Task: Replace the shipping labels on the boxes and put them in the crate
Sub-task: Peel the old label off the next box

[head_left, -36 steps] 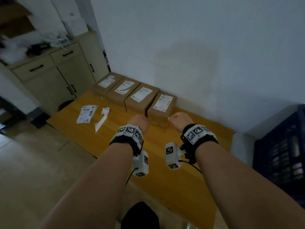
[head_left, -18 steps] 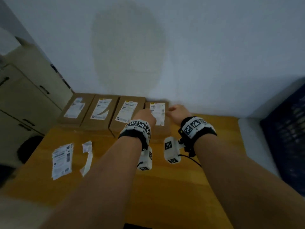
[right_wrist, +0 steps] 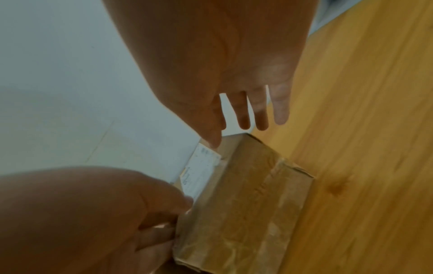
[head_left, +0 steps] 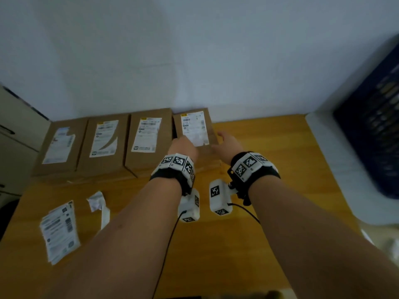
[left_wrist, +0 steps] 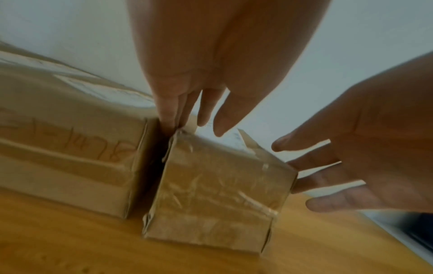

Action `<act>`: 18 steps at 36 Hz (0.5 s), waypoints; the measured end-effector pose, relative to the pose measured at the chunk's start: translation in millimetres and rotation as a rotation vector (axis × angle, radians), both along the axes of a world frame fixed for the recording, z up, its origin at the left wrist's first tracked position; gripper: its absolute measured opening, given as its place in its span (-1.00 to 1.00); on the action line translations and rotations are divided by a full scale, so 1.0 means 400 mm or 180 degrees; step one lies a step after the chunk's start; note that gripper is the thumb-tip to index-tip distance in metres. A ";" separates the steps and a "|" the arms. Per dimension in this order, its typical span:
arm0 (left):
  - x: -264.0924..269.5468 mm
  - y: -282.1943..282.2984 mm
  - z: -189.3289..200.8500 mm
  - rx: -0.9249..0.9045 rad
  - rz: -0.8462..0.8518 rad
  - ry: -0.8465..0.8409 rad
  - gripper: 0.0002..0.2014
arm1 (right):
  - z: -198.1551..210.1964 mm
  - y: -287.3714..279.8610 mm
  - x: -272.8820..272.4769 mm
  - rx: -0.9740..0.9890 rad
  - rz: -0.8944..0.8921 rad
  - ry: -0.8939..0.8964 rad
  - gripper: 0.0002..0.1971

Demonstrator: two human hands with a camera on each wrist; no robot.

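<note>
Both hands are closing on the rightmost box (head_left: pixel 195 134), far side of the table (head_left: pixel 269 147), by the wall. Left hand (left_wrist: pixel 211 64) fingers are wedging into the gap beside the neighbouring box (left_wrist: pixel 70 157); right hand (left_wrist: pixel 365 148) is spread, grasping nothing. Risk: the taped cardboard is slipping from an uneven grasp, or the neighbour is being dragged along.

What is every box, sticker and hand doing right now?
rightmost box: on the table, label on, between both hands.
other three boxes: in a row, labels on.
loose labels: lying flat on the table.
peeled strip: crumpled beside them.
left hand: fingers straight, in the gap beside the rightmost box.
right hand: open, fingers spread, at the box's right side.
crate: at the right, contents unclear.
</note>
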State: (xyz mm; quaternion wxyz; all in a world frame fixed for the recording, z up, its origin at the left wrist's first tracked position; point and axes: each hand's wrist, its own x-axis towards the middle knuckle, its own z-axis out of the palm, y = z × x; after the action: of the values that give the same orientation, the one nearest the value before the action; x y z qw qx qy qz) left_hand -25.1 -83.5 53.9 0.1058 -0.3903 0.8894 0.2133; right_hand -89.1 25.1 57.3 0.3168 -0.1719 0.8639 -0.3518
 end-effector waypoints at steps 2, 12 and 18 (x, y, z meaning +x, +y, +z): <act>0.002 0.008 -0.034 0.0001 0.0168 0.0118 -0.73 | -0.026 0.007 0.000 -0.0091 0.0016 -0.0001 -0.53; 0.033 0.022 -0.165 -0.0344 0.0460 0.1248 -0.64 | -0.152 0.003 -0.003 -0.0731 -0.0222 -0.0115 -0.56; 0.056 0.015 -0.190 -0.0385 0.0380 0.1714 -0.65 | -0.187 0.001 0.008 -0.0915 -0.0567 0.0077 -0.59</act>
State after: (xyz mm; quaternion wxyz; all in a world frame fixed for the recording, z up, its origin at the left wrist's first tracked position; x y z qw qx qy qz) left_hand -2.6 -77.6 -22.1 -0.1705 -0.3768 0.8720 0.2617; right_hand -86.1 25.4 -17.7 0.2461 -0.1425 0.8202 -0.4964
